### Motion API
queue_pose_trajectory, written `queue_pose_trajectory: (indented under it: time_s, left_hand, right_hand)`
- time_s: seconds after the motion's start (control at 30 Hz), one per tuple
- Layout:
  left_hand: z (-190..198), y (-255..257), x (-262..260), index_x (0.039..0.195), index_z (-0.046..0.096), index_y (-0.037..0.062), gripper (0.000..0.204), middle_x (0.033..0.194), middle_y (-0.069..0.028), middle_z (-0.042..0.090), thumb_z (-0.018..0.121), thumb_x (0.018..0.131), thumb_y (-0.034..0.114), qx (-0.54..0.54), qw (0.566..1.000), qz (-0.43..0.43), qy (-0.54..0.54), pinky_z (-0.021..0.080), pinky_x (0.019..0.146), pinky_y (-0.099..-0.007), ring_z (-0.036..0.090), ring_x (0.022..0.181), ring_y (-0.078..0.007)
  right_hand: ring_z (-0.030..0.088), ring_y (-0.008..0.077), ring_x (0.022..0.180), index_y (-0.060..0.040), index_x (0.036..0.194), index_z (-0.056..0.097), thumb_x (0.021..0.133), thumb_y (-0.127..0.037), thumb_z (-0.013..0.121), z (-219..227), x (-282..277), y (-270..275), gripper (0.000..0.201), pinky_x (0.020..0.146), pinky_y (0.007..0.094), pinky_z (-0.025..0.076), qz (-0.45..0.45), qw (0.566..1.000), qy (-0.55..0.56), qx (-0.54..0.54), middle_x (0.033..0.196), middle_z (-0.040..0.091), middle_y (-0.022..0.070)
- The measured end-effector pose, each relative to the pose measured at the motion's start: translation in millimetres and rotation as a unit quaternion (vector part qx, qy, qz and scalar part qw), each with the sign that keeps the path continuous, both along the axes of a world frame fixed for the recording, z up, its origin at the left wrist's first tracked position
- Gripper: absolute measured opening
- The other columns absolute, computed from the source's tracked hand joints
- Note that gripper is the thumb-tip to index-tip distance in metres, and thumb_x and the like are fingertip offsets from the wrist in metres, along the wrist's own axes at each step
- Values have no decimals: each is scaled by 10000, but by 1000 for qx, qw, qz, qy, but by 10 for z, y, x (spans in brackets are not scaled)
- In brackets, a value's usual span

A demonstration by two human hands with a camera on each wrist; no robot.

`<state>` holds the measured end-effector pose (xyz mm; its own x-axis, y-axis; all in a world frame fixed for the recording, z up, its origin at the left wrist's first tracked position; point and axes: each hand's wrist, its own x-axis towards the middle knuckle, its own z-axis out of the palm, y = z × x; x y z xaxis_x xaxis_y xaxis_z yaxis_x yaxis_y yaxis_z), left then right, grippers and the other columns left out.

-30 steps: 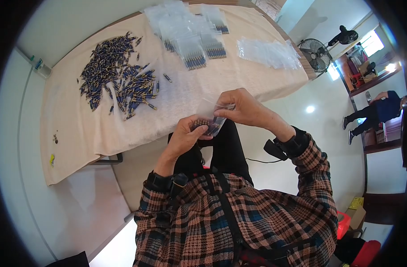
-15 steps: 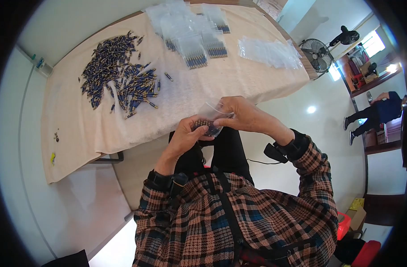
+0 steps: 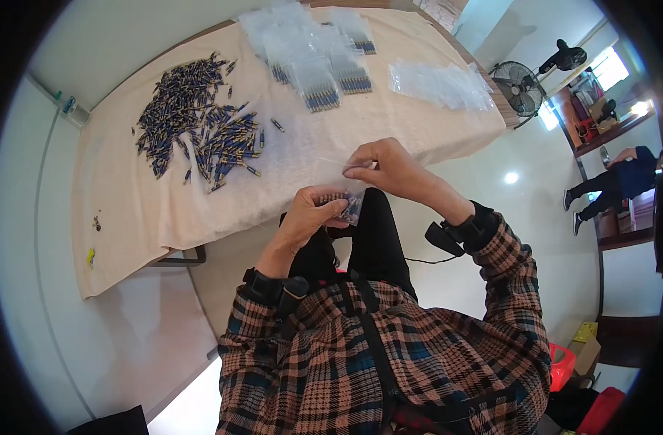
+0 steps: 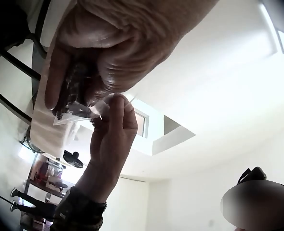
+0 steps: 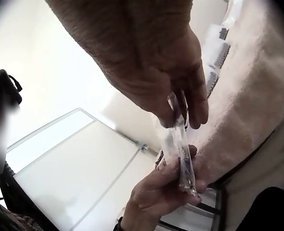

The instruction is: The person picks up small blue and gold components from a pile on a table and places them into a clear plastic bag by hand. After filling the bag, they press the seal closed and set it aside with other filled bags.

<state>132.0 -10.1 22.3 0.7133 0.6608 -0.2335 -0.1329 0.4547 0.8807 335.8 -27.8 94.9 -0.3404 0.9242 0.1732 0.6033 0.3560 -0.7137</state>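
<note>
My left hand (image 3: 302, 221) grips the lower part of a small clear zip bag (image 3: 355, 212), with the thumb pressed across its front. Inside it is a row of slim blue-and-gold metal plugs (image 3: 333, 196), partly covered by the thumb. My right hand (image 3: 395, 174) pinches the bag's top edge between thumb and fingers. In the right wrist view the bag (image 5: 184, 156) is seen edge-on, stretched between both hands. The left wrist view shows dark plugs (image 4: 75, 91) between the left thumb and fingers, with the right fingertips at the bag's other end.
On the cloth-covered table (image 3: 179, 217), a large heap of loose plugs (image 3: 175, 109) lies at left. Filled bags (image 3: 317, 83) overlap at the back, beside a stack of flat unfilled bags (image 3: 440, 85). A fan (image 3: 519, 87) stands past the table's right end. Another person (image 3: 622, 177) stands farther off.
My right hand has moved up from the bag's middle to its top edge, and the bag now hangs straighter. The left hand keeps its grip and has hardly moved.
</note>
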Motion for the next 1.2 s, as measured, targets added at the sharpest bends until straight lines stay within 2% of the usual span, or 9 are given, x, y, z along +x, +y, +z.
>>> queue_pose_trajectory:
  time_s: [0.1, 0.27, 0.37, 0.53, 0.63, 0.77, 0.93, 1.03, 1.2]
  left_hand:
    - [10, 11, -13, 1097, 607, -48, 292, 928, -103, 670, 675, 832, 55, -18, 1000, -11, 1, 582, 714, -288, 678, 825, -200]
    - [32, -12, -13, 1073, 610, -55, 274, 913, -109, 672, 676, 828, 46, 36, 999, -17, 4, 576, 723, -286, 678, 808, -195]
    - [96, -27, 15, 1055, 613, -56, 259, 901, -113, 674, 678, 825, 42, 67, 998, -18, 9, 574, 723, -283, 677, 798, -190]
    - [165, -61, 76, 1020, 621, -53, 223, 864, -109, 677, 677, 829, 46, 65, 998, -1, 6, 572, 710, -277, 673, 782, -178]
    - [150, -58, 68, 1008, 624, -51, 205, 852, -106, 678, 671, 840, 57, 55, 998, 19, 1, 573, 707, -275, 672, 774, -175]
    - [103, -15, 29, 1005, 622, -51, 198, 849, -102, 677, 654, 862, 82, 64, 997, 41, -2, 576, 708, -276, 671, 765, -171]
    - [114, -7, 25, 1022, 605, -64, 220, 894, -106, 666, 633, 883, 104, 56, 998, 28, 0, 580, 737, -289, 661, 803, -172]
    - [140, -20, 35, 1035, 596, -70, 231, 927, -108, 658, 627, 887, 105, 43, 999, 13, -2, 581, 755, -299, 655, 832, -174]
    - [153, -31, 22, 1056, 587, -80, 224, 969, -118, 647, 600, 892, 71, 56, 998, -8, 3, 581, 786, -316, 648, 873, -189]
  right_hand:
    - [587, 90, 651, 16, 879, 668, 812, -75, 692, 4, -69, 50, 115, 593, 245, 475, -72, 975, 107, -179, 730, 665, 56]
    - [569, 49, 627, 23, 852, 668, 820, -61, 680, -82, -83, 92, 90, 542, 200, 461, -66, 981, 105, -148, 720, 648, 19]
    - [563, 41, 617, 8, 1003, 652, 826, -60, 675, -132, -135, 122, 191, 510, 182, 439, -24, 993, 115, 11, 711, 629, 10]
    - [574, 52, 649, 2, 1177, 573, 828, -52, 666, -79, -197, -21, 366, 544, 192, 449, -85, 974, 209, -31, 725, 632, 12]
    - [579, 62, 684, 6, 1287, 482, 827, -48, 663, -103, -186, -83, 498, 577, 200, 458, -134, 934, 309, -123, 769, 638, 11]
    - [583, 69, 730, 43, 1196, 553, 819, -81, 686, -361, -55, -162, 419, 624, 213, 484, -122, 917, 339, -174, 846, 659, 39]
    - [575, 49, 726, 17, 1105, 602, 840, -59, 656, -575, -21, -276, 281, 593, 194, 460, -93, 914, 336, -207, 837, 641, 6]
    - [567, 43, 693, 16, 993, 644, 845, -62, 653, -605, -41, -297, 168, 582, 189, 451, -102, 915, 341, -193, 811, 641, 1]
    - [601, 63, 757, 29, 1007, 647, 836, -87, 675, -594, -24, -318, 209, 652, 206, 485, -111, 909, 336, -220, 851, 665, 32]
